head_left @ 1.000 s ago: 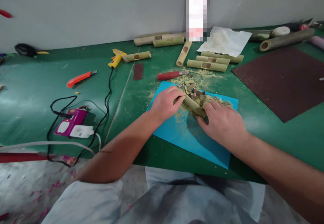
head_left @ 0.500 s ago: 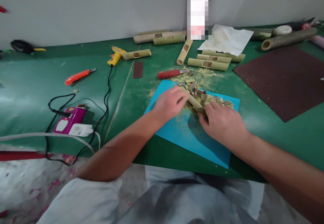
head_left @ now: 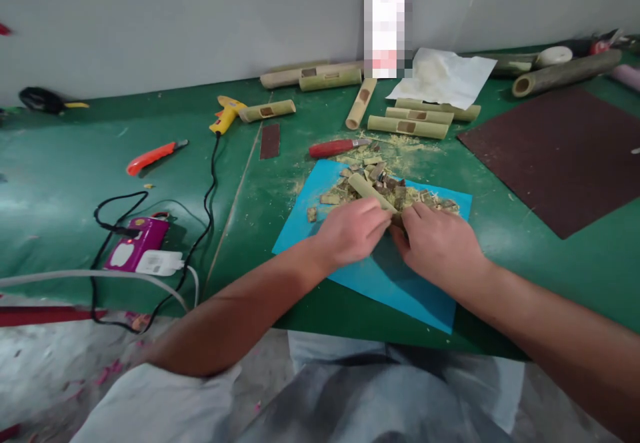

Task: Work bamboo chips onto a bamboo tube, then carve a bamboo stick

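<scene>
Head view: pale green round bamboo tube slants over bright blue flat sheet, low end by both hands. Right hand grasps low end. Left hand close beside right, fingers bent against tube; cannot tell if it grips. Small brown and green wood chips lie heaped behind tube. Knife with red handle lies past sheet, on shiny green table. Crumpled white paper farther back.
</scene>
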Motion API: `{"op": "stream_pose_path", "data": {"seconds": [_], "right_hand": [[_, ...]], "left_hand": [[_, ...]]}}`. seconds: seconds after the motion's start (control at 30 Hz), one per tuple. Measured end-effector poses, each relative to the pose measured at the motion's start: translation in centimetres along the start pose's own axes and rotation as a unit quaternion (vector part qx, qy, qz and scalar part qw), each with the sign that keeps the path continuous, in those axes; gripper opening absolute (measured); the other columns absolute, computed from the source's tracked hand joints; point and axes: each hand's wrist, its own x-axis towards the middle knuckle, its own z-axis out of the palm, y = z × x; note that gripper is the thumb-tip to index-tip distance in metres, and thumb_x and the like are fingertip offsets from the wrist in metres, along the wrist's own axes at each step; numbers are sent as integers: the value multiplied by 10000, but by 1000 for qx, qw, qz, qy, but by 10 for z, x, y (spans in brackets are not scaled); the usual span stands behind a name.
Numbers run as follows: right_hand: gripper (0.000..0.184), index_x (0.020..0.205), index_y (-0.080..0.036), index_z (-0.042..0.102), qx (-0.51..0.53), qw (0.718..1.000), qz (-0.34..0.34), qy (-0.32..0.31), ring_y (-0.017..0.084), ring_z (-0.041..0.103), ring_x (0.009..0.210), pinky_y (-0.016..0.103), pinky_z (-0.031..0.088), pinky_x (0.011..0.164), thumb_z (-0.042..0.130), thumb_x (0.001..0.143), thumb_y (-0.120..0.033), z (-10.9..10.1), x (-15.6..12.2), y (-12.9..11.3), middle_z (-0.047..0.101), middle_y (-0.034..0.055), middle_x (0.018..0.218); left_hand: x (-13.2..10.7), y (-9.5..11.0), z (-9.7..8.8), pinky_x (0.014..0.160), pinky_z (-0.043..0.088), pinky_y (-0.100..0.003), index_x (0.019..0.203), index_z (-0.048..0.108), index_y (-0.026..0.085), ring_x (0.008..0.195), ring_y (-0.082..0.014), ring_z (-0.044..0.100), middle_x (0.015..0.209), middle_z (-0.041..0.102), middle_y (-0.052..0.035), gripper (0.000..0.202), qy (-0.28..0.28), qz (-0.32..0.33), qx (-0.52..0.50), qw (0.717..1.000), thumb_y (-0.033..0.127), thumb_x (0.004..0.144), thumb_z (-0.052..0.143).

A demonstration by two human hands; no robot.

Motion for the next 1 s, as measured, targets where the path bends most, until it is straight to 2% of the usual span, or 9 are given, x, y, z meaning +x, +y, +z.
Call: {"op": "stream_pose_path", "data": {"seconds": [0.07, 0.17, 0.2, 0.33, 0.5, 0.63, 0.77, 0.9, 1.0], "right_hand": [[310, 822, -124, 691, 2, 1000, 6, 4, 237, 640, 673, 333, 237, 573, 467, 969, -281, 0, 0, 1, 701, 137, 788], [315, 841, -121, 694, 11, 1000, 18, 5, 226, 622, 647, 333, 213, 564, 466, 967, -297, 0, -1, 1, 705, 140, 808], [310, 840, -122, 693, 15, 1000, 18, 4, 223, 618, 643, 333, 208, 563, 468, 964, -295, 0, -1, 1, 704, 139, 808], [291, 818, -133, 687, 27, 1000, 13, 5, 211, 600, 636, 331, 205, 564, 478, 953, -283, 0, 0, 1, 691, 126, 776], [312, 855, -131, 693, 34, 999, 32, 1, 210, 597, 647, 331, 196, 559, 471, 966, -320, -1, 0, 1, 701, 132, 815], [310, 846, -134, 694, 28, 999, 31, -11, 204, 592, 646, 333, 187, 556, 473, 968, -314, -1, 0, 1, 702, 130, 806], [324, 860, -128, 691, 30, 999, 37, -10, 211, 604, 663, 333, 192, 564, 456, 977, -318, 0, 0, 1, 701, 136, 825], [316, 849, -131, 686, 35, 999, 27, -16, 217, 609, 665, 334, 200, 564, 452, 973, -303, 1, -1, 1, 696, 136, 828], [320, 855, -134, 685, 35, 999, 37, -11, 217, 611, 663, 335, 201, 561, 449, 975, -314, 0, -1, 0, 697, 133, 831]], "left_hand": [[1, 0, 1, 695, 497, -280, 989, 728, 190, 822, -172, 647, 878, 685, -56, 329, 10, -6, 0, 1000, 330, 1056, 438], [3, -4, 2, 737, 510, -300, 958, 723, 169, 855, -187, 647, 905, 689, -74, 282, 80, -59, 25, 995, 292, 1031, 480], [3, -5, 3, 735, 510, -301, 949, 722, 164, 850, -187, 647, 905, 688, -79, 285, 82, -59, 28, 995, 287, 1029, 478], [2, -3, 4, 697, 502, -277, 983, 726, 184, 827, -172, 651, 892, 689, -71, 326, 6, 9, -3, 1000, 315, 1048, 434], [3, -10, 1, 702, 491, -302, 873, 704, 168, 799, -180, 619, 834, 655, -64, 331, 100, -66, 60, 991, 310, 1033, 452], [2, -7, 4, 676, 483, -285, 979, 716, 182, 800, -170, 629, 877, 674, -64, 350, 10, 10, 9, 1000, 332, 1060, 411], [2, -6, 5, 729, 498, -292, 978, 722, 172, 855, -181, 638, 917, 691, -73, 307, 89, -59, 40, 993, 308, 1041, 454], [3, -3, 4, 654, 468, -272, 956, 719, 187, 788, -165, 625, 871, 670, -56, 334, 1, 14, 8, 1000, 326, 1054, 431], [4, -5, 3, 703, 487, -298, 926, 718, 169, 820, -182, 636, 895, 683, -73, 301, 71, -42, 27, 996, 289, 1032, 463]]}}
